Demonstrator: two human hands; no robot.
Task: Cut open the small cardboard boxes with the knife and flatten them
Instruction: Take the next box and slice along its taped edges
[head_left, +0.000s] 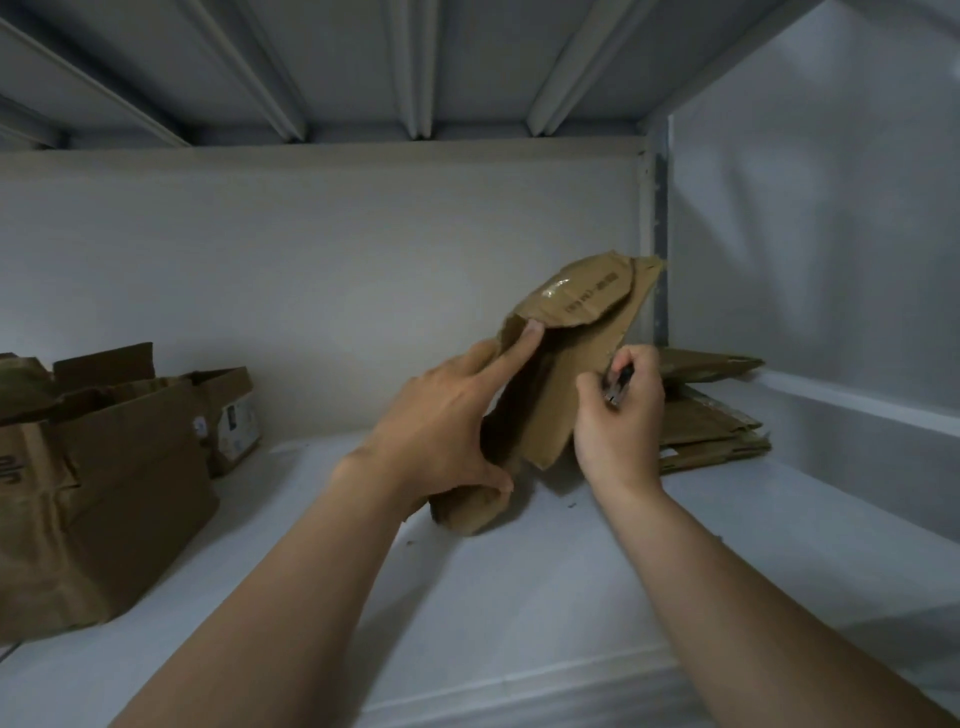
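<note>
A small brown cardboard box (563, 364), partly cut open with its flaps spread, stands tilted on the white shelf (519, 597). My left hand (441, 426) grips its left side, thumb on the lower edge and index finger stretched up along a flap. My right hand (621, 410) holds a dark knife (618, 387) against the box's right edge; its blade is hidden.
A stack of flattened cardboard (711, 410) lies at the right, by the shelf's upright post (655, 208). Several unopened brown boxes (104, 467) stand at the left. A wall closes the back, and the shelf above hangs low overhead.
</note>
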